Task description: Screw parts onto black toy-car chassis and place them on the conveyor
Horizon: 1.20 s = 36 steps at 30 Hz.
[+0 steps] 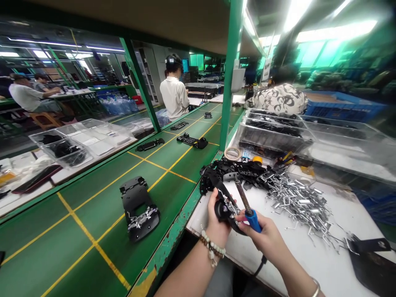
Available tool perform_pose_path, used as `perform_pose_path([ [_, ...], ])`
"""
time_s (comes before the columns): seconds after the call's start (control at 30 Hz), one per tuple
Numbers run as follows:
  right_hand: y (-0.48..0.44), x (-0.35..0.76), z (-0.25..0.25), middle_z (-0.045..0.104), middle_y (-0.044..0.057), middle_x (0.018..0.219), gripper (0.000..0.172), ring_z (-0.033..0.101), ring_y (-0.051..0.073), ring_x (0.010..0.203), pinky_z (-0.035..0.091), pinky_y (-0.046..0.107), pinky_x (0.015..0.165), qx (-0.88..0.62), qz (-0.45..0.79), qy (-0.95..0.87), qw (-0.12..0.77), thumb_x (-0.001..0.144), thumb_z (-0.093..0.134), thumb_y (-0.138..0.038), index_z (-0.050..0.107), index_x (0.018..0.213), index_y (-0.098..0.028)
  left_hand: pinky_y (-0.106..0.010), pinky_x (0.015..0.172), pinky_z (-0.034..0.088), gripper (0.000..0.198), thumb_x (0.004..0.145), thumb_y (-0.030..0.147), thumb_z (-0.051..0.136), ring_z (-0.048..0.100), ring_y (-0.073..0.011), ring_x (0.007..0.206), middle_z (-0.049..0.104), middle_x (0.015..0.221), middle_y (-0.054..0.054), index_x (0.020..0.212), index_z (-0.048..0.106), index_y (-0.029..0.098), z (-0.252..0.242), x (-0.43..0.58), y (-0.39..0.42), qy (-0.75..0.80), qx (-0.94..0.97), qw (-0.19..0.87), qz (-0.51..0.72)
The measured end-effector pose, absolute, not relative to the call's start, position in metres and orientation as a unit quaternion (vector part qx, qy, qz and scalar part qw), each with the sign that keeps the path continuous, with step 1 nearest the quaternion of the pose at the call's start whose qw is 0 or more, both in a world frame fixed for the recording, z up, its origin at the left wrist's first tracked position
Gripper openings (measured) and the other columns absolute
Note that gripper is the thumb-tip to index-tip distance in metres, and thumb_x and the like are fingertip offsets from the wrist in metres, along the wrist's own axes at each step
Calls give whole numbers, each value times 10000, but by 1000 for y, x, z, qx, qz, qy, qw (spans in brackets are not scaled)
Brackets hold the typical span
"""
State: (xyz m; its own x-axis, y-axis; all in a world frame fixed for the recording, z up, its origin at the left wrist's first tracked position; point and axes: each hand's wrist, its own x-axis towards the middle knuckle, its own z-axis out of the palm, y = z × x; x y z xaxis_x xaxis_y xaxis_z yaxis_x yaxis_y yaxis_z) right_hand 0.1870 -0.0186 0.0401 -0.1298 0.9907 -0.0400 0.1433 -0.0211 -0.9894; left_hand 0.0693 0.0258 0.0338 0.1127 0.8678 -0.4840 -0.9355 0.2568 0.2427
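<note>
My left hand [215, 218] is wrapped round a black plastic chassis part [222, 209], tilted up over the table's front edge. Bright bent metal pieces show on that part. A soldering iron with a blue handle [253, 221] is gripped in my right hand [269, 237], its metal shaft pointing up and away. The right fingertips meet the black part near its metal pieces; whether they also pinch a small piece cannot be made out. Just beyond my hands lies a heap of black plastic parts [247, 171]. To the right spreads a pile of bent silver metal pieces [301, 204].
A green conveyor belt [102, 202] on the left carries a black chassis [131, 192] and several more farther off. A green post [230, 82] rises at its edge. Clear bins [272, 136], a tape roll [232, 154] and a black plate [371, 264] are at right. Several people sit or stand beyond.
</note>
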Motion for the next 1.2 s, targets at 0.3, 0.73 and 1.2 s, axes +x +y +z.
perform_pose_path([
  [0.3, -14, 175, 33, 656, 33, 671, 427, 338, 53, 307, 244, 215, 303, -534, 492, -558, 401, 754, 594, -556, 648, 914, -164, -416, 802, 492, 550, 784, 553, 501, 642, -293, 875, 687, 888, -134, 1066, 623, 97, 22, 32, 21, 159, 23, 807, 569],
  [0.73, 153, 168, -26, 617, 44, 977, 274, 599, 167, 844, 495, 375, 763, -699, 227, -617, 282, 884, 537, -392, 589, 1018, -159, -474, 997, 374, 614, 865, 618, 250, 459, -294, 1224, 422, 1406, -95, 1384, 353, 305, -21, -74, 3, 26, 153, 721, 676],
  [1.2, 98, 180, -33, 595, 31, 925, 133, 577, 129, 738, 475, 273, 625, -752, 55, -630, 188, 899, 496, -244, 579, 955, -156, -452, 1017, 390, 580, 854, 623, 242, 457, -299, 1227, 519, 1321, -13, 1300, 486, 344, -18, -84, 0, 58, 173, 743, 644],
])
